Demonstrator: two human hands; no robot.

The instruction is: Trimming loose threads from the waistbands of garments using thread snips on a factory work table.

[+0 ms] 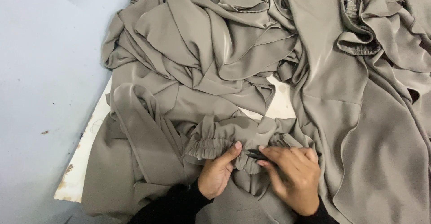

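left hand (217, 170) pinches the gathered cuff (215, 141) at lower centre of frame – right hand (294, 177) is closed on small black snips (257, 155), tips pointing left at the cuff, just beside the left thumb.

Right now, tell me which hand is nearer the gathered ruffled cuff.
Left. The left hand pinches the gathered ruffled cuff directly, thumb on it. The right hand sits to its right, holding small dark snips at the fabric.
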